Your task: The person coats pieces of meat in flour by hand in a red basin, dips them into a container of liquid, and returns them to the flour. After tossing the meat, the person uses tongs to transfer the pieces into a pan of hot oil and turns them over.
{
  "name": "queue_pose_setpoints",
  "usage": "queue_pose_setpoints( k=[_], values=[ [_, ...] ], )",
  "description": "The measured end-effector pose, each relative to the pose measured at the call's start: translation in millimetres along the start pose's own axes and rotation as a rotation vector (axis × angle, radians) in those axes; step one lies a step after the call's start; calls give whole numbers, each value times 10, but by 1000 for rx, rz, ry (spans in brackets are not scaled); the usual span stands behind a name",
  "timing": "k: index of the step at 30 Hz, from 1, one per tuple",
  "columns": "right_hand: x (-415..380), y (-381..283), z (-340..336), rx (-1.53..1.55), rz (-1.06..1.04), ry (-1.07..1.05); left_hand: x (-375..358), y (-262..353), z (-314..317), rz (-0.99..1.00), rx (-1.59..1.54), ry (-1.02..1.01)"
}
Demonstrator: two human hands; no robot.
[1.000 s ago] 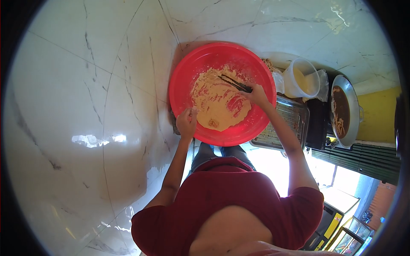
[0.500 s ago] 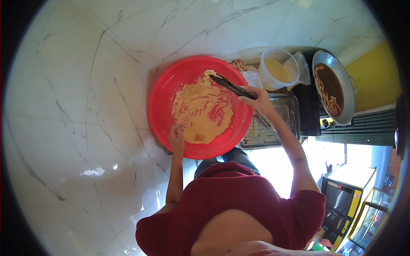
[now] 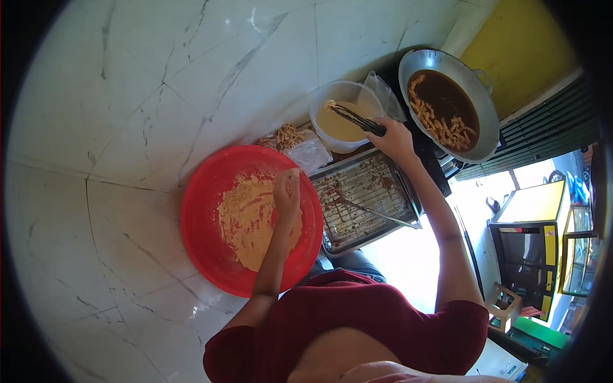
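In my right hand (image 3: 393, 140) I grip a pair of black tongs (image 3: 359, 119), with a small pale coated piece of food (image 3: 330, 105) at their tips. The tips are above a translucent bucket (image 3: 317, 131) of cream-coloured batter (image 3: 347, 121). My left hand (image 3: 287, 193) is over the right part of a red basin (image 3: 199, 223), its floury fingers curled together. Whether anything lies inside them cannot be made out. Pale yellow flour (image 3: 246, 220) covers much of the basin's bottom.
A large wok (image 3: 491, 131) at the upper right holds brown oil with frying strips (image 3: 440, 124). A wire rack on a tray (image 3: 364, 191) sits beside the basin, a thin metal utensil (image 3: 383, 215) across it. Near the bucket are a plastic bag (image 3: 310, 153) and brown crispy pieces (image 3: 285, 137).
My right hand has carried the tongs and the pale piece from above the basin to above the batter bucket. My left hand has moved from the basin's near left to its right side. The view has turned.
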State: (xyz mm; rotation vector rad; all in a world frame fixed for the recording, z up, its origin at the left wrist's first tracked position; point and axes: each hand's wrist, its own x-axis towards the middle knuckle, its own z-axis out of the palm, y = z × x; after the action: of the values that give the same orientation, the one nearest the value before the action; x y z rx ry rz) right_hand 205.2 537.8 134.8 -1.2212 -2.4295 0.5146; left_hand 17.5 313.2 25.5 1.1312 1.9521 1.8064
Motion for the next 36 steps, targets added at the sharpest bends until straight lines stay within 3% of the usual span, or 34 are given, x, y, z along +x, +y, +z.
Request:
queue_pose_setpoints(
  k=[3, 7, 12, 14, 25, 28, 36],
  values=[
    [283, 91, 200, -164, -3, -80, 274, -27, 223, 100, 165, -7],
    [659, 140, 566, -277, 18, -260, 450, -141, 433, 42, 155, -59],
    [916, 248, 1011, -335, -9, -321, 482, -192, 543, 190, 307, -35],
    [961, 322, 1075, -309, -1, -329, 475, -200, 545, 152, 379, -56],
    [202, 262, 322, 76, 39, 35, 470, -214, 551, 120, 371, -70],
    [51, 156, 101, 143, 145, -49, 472, -159, 542, 128, 379, -74],
    [-42, 194, 40, 174, 177, -33, 472, -114, 541, 157, 368, -68]
  ],
)
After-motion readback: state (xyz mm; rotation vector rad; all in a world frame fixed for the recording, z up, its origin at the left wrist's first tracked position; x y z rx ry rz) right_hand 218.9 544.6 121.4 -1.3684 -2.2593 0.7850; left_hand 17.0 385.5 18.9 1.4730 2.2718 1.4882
